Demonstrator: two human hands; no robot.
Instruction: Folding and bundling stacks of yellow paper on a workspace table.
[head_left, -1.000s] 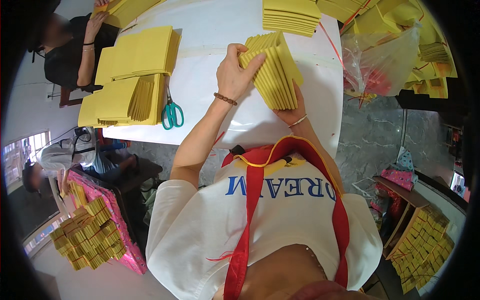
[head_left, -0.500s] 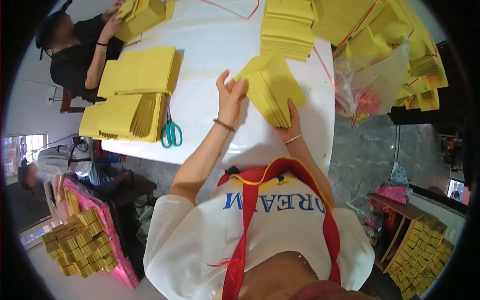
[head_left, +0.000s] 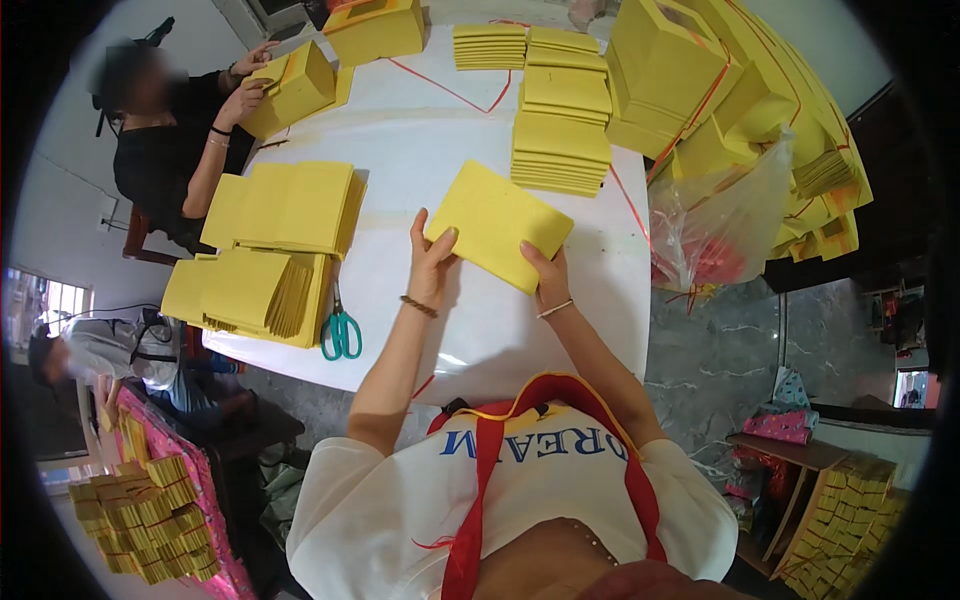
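A stack of yellow paper sheets (head_left: 500, 222) is held over the white table in front of me, its broad flat face up and slightly askew. My left hand (head_left: 432, 262) grips its left edge, with the thumb on top and a finger sticking up beside it. At the lower right corner my right hand (head_left: 547, 278) has its thumb on the face and its other fingers hidden underneath. Beyond the held stack lie piles of folded yellow paper (head_left: 562, 150). More yellow stacks (head_left: 300, 205) lie to my left, next to teal-handled scissors (head_left: 341, 333).
Across the white table (head_left: 400, 150), a person in black (head_left: 165, 150) handles a yellow paper block (head_left: 300, 90). A red strap (head_left: 440, 92) lies on the tabletop. Large yellow bundles (head_left: 665, 80) and a clear plastic bag (head_left: 725, 225) line the right edge. Another person sits at far left.
The stack was fanned with its layered edges showing; now it is squared up with its flat face upward. My left hand has shifted onto its left edge. The view has tilted toward the far side.
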